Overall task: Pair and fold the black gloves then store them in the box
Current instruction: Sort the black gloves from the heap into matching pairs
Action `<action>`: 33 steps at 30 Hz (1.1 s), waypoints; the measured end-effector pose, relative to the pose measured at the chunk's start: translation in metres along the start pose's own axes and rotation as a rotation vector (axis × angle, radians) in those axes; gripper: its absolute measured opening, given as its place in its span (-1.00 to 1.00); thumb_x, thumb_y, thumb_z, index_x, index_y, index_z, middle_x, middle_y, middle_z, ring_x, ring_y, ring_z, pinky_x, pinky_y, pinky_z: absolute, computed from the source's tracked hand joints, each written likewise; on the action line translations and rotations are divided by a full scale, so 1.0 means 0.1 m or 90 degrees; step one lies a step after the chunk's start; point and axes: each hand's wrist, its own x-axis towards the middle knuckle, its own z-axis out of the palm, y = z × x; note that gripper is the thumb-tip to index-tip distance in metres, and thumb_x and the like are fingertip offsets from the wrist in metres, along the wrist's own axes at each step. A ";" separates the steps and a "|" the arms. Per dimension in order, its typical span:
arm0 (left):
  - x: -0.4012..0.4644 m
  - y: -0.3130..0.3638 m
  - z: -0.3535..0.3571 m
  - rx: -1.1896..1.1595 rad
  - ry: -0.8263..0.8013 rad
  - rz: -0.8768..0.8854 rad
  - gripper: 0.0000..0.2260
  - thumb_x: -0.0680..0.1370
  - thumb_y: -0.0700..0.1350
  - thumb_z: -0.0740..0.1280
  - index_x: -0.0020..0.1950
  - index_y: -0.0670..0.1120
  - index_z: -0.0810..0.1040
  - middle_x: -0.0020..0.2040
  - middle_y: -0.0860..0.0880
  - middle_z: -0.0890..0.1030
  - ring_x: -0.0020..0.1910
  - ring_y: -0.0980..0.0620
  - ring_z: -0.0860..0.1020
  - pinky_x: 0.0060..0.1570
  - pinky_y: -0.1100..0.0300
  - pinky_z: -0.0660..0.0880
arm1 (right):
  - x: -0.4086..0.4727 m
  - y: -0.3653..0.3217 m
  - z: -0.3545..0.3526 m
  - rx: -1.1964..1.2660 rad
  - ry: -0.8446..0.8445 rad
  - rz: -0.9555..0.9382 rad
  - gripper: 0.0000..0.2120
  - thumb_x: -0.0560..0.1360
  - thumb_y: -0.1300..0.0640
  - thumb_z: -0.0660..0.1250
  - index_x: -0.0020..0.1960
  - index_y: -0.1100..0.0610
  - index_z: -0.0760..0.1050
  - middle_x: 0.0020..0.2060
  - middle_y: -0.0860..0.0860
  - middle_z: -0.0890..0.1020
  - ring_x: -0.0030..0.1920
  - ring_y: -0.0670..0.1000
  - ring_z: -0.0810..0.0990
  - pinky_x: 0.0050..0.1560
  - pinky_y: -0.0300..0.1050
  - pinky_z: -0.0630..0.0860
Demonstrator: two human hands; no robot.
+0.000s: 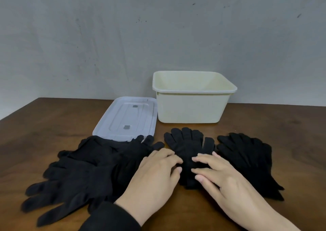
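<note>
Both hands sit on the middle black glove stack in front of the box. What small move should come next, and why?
Probably fold it: both the left hand and right hand press flat on the black knit glove pair in the middle, which lies unfolded, fingers pointing toward the open cream plastic box. Lifting the finger end back over the cuff seems the likely next step.

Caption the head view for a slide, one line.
Both hands, left hand and right hand, press the middle gloves flat before the open box.

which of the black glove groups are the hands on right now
The middle glove, lying just in front of the box. The left hand and right hand rest on it; the left pile and right stack lie untouched.
</note>
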 end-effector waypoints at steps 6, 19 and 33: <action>0.07 -0.34 -0.43 0.023 0.129 -0.133 -0.82 0.56 0.07 0.30 0.14 0.13 0.57 0.07 0.13 0.56 0.05 0.09 0.52 0.15 0.03 0.48 | -0.04 0.00 0.05 0.013 -0.058 0.027 -0.60 0.57 -0.20 0.10 0.39 -0.29 0.38 0.36 -0.52 0.23 0.38 -0.55 -0.03 0.33 -0.60 -0.11; 0.08 -0.71 -0.45 0.239 0.013 -0.285 -0.84 0.56 0.08 0.30 -0.20 0.10 0.54 -0.10 0.11 0.54 -0.02 0.03 0.49 0.00 0.05 0.26 | -0.06 -0.01 0.03 0.032 -0.062 0.057 -0.63 0.58 -0.19 0.14 0.38 -0.30 0.39 0.37 -0.47 0.29 0.46 -0.38 0.13 0.47 -0.34 0.08; -0.01 -0.31 -0.64 -0.483 0.276 -0.117 -0.91 0.59 -0.12 0.33 -0.12 -0.02 0.53 -0.24 0.11 0.57 -0.20 0.17 0.52 -0.09 0.25 0.42 | -0.08 -0.10 -0.09 0.117 0.037 0.056 -0.56 0.53 -0.24 0.18 0.40 -0.29 0.37 0.34 -0.46 0.37 0.41 -0.40 0.22 0.48 -0.17 0.26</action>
